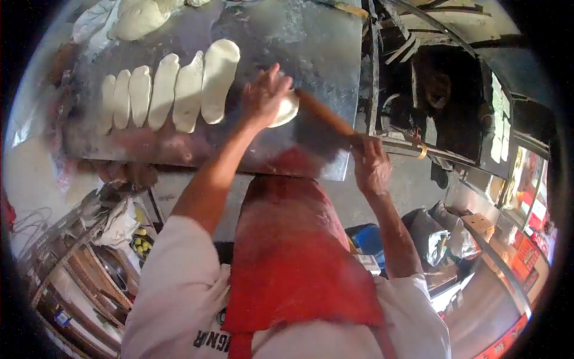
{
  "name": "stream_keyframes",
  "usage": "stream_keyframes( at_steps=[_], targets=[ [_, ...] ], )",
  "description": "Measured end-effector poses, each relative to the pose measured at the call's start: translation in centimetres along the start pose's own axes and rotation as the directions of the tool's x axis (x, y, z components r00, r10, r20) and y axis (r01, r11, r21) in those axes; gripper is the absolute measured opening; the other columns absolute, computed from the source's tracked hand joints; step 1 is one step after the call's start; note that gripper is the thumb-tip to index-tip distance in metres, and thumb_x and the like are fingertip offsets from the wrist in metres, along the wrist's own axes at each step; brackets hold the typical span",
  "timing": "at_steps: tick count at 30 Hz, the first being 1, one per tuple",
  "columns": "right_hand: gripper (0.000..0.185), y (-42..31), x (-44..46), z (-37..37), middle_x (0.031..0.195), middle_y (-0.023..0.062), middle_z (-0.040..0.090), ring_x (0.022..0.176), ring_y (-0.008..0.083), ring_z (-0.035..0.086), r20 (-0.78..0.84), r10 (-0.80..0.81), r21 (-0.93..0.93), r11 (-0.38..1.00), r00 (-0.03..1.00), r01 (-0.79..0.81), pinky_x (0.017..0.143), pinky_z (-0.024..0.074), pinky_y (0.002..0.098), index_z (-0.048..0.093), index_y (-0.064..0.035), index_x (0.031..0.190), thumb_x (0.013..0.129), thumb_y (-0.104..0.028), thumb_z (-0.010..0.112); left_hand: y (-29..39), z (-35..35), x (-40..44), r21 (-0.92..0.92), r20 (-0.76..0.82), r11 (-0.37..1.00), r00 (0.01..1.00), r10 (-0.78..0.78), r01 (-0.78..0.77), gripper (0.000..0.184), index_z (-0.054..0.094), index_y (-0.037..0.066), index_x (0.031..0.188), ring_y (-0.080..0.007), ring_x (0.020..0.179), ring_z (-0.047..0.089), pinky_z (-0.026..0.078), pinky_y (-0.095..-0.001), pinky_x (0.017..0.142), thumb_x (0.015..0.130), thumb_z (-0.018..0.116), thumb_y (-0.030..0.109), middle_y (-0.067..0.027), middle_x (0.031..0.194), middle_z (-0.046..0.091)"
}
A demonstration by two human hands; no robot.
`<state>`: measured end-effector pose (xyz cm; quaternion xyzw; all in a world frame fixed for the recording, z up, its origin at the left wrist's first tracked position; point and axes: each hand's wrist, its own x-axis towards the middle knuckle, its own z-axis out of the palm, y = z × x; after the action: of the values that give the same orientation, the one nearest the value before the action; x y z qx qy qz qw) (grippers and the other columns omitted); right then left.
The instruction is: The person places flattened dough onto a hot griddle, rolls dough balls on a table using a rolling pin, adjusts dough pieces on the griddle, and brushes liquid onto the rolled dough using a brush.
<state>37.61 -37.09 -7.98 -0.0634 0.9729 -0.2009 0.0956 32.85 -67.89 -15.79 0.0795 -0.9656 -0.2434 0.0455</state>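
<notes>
In the head view, a dough piece point(288, 110) lies at twelve o'clock on the counter point(323, 57). The left hand point(265, 97), fingers extended, overlaps its nine-o'clock edge, perhaps touching. The right hand point(372, 164), at three o'clock, has its fingers wrapped round a rolling pin point(326, 113). Dough strips point(163, 93) lie at ten o'clock.

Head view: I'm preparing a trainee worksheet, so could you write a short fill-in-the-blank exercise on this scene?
1. A row of ____ dough strips lies on the table.
2. The largest strip is at the row's ____ end.
3. The right hand holds a ____.
4. The apron is ____.

Missing words: six; right; rolling pin; red.
</notes>
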Motion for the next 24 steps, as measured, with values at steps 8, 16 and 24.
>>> stream_keyframes(
  at_steps=[8, 16, 24],
  targets=[
    [0.071, -5.9, 12.9, 6.8, 0.156, 0.0137, 0.042, 0.145, 0.0334, 0.040, 0.087, -0.498, -0.320, 0.806, 0.863, 0.498, 0.108, 0.0372, 0.0601, 0.038, -0.0140, 0.154, 0.097, -0.052, 0.056, -2.7, -3.1, 3.1, 0.151, -0.113, 0.974, 0.976, 0.187, -0.169, 0.067, 0.042, 0.011, 0.153, -0.0389, 0.147, 0.034, 0.022, -0.0599, 0.118, 0.099, 0.058, 0.047, -0.0202, 0.156, 0.042],
    [0.079, -4.4, 7.1, 8.8, 0.153, 0.0163, 0.048, 0.139, 0.0342, 0.047, -0.046, -0.424, -0.265, 0.878, 0.905, 0.398, 0.108, 0.0335, 0.0620, 0.041, -0.0055, 0.150, 0.097, -0.062, 0.051, -2.2, -4.5, -1.3, 0.106, 0.080, 0.953, 0.958, 0.276, -0.283, 0.083, 0.034, 0.008, 0.157, -0.0359, 0.144, 0.040, 0.026, -0.0534, 0.119, 0.092, 0.069, 0.044, -0.0185, 0.154, 0.045],
    [0.070, -4.3, 5.3, 9.1, 0.158, 0.0172, 0.042, 0.145, 0.0348, 0.041, 0.035, -0.325, -0.234, 0.917, 0.945, 0.324, 0.116, 0.0226, 0.0636, 0.037, -0.0038, 0.154, 0.101, -0.049, 0.047, -1.5, -4.7, 0.3, 0.182, 0.040, 0.921, 0.938, 0.344, -0.345, 0.092, 0.038, -0.006, 0.150, -0.0402, 0.143, 0.040, 0.030, -0.0540, 0.118, 0.088, 0.068, 0.054, -0.0243, 0.152, 0.045]
  ],
)
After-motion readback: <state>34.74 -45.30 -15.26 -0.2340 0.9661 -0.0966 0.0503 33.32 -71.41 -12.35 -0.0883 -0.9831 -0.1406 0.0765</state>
